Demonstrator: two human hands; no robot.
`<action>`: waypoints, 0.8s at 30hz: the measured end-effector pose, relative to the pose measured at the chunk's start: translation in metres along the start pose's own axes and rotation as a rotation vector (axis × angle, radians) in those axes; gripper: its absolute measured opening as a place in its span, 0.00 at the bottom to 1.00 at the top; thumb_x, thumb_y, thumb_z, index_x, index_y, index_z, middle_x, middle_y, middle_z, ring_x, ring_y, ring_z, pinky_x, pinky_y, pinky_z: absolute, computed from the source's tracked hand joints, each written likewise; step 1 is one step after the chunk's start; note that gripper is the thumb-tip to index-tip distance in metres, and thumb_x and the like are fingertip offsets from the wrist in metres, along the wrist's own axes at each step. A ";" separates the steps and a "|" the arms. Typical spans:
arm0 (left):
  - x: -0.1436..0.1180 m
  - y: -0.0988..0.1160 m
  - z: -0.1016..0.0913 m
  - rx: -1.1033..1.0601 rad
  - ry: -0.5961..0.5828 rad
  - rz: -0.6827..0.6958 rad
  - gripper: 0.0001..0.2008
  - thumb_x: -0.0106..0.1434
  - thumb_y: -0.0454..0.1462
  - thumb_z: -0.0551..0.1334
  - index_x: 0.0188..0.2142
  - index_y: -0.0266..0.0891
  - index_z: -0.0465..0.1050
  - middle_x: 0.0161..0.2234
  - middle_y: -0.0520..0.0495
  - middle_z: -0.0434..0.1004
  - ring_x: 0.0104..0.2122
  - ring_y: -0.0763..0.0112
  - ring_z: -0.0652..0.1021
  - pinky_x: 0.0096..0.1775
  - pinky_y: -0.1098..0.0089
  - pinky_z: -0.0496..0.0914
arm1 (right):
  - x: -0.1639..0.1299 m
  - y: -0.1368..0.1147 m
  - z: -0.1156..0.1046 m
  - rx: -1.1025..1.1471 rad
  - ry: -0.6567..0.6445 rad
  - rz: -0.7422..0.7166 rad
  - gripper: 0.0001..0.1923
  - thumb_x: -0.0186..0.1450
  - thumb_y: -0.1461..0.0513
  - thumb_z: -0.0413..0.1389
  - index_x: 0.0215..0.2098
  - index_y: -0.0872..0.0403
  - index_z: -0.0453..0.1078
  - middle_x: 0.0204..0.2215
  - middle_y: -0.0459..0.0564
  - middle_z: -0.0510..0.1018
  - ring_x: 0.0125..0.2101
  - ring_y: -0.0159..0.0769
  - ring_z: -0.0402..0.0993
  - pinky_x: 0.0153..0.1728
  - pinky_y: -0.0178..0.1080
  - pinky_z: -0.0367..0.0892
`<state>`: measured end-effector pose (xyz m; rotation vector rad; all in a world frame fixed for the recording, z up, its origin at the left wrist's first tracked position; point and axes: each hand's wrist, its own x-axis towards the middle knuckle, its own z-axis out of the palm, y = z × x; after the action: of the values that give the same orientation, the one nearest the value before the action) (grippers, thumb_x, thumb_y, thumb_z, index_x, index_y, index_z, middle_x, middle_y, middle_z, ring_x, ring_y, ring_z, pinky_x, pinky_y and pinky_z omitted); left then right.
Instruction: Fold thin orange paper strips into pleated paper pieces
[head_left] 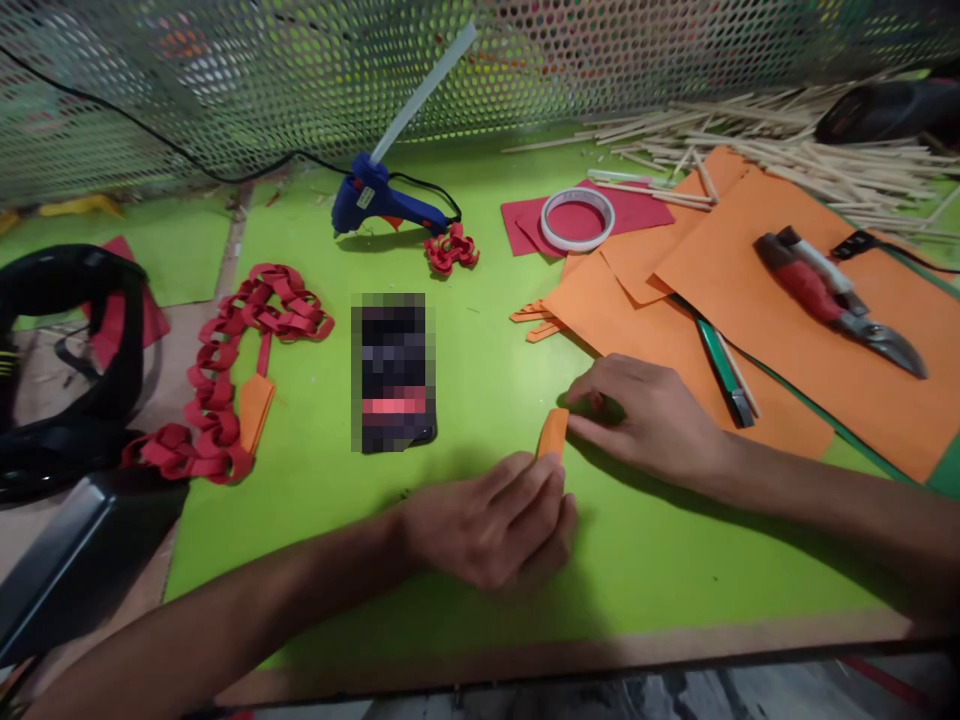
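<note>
My left hand point(499, 520) is closed around a small folded piece of orange paper point(553, 432), whose upper end sticks out past the fingers. Just to the right, my right hand point(649, 415) hovers low with bent fingers, the thumb and forefinger apart. Its thumb tip is at the edge of the folded paper; whether it touches cannot be made out. Further up the table lie narrow folded orange strips point(536, 320). At the left, a red paper chain point(214, 375) lies beside a folded orange paper piece point(257, 405).
A phone point(397, 375) lies mid-table, beyond it a blue glue gun point(386, 205) and a red paper flower point(451, 250). Tape point(577, 219), orange sheets point(712, 260), a green cutter point(724, 370), pliers point(840, 300) and wooden sticks point(780, 150) fill the right. Black headgear point(82, 265) sits left.
</note>
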<state>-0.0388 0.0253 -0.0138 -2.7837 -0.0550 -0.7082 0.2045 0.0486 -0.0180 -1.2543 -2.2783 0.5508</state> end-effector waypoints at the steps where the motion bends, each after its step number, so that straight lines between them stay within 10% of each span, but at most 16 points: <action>1: 0.001 0.002 0.000 0.007 -0.021 -0.001 0.12 0.68 0.37 0.65 0.46 0.29 0.75 0.41 0.37 0.83 0.45 0.56 0.83 0.44 0.62 0.78 | 0.000 -0.001 0.000 0.005 -0.021 0.015 0.03 0.65 0.63 0.60 0.36 0.55 0.75 0.29 0.47 0.76 0.30 0.35 0.73 0.31 0.38 0.68; 8: 0.007 0.016 0.006 -0.089 0.016 -0.142 0.09 0.66 0.37 0.64 0.42 0.32 0.75 0.38 0.40 0.84 0.41 0.61 0.83 0.46 0.63 0.78 | -0.005 -0.010 0.005 0.103 -0.094 -0.060 0.09 0.67 0.67 0.53 0.40 0.55 0.76 0.33 0.50 0.77 0.36 0.37 0.71 0.37 0.40 0.68; 14: 0.009 0.015 0.008 -0.239 -0.036 -0.193 0.32 0.70 0.55 0.52 0.45 0.26 0.76 0.39 0.32 0.82 0.43 0.53 0.83 0.47 0.58 0.78 | -0.007 -0.015 0.008 0.191 -0.063 -0.078 0.08 0.69 0.63 0.55 0.39 0.55 0.76 0.32 0.51 0.76 0.35 0.37 0.71 0.38 0.42 0.68; 20: 0.004 0.009 0.006 -0.239 -0.075 -0.214 0.11 0.68 0.35 0.63 0.46 0.26 0.75 0.46 0.33 0.81 0.51 0.58 0.80 0.55 0.63 0.75 | -0.006 -0.007 0.013 0.143 -0.010 -0.052 0.05 0.69 0.63 0.57 0.36 0.55 0.75 0.32 0.49 0.76 0.35 0.36 0.71 0.37 0.40 0.68; 24: 0.000 0.005 0.008 -0.174 -0.091 -0.267 0.16 0.67 0.37 0.66 0.48 0.24 0.75 0.47 0.33 0.80 0.50 0.57 0.80 0.54 0.61 0.77 | -0.005 -0.005 0.013 0.123 0.010 -0.061 0.07 0.69 0.60 0.58 0.35 0.54 0.75 0.32 0.49 0.76 0.35 0.35 0.71 0.37 0.40 0.69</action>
<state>-0.0350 0.0227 -0.0215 -3.0091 -0.4088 -0.6742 0.1960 0.0400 -0.0272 -1.1225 -2.2297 0.6507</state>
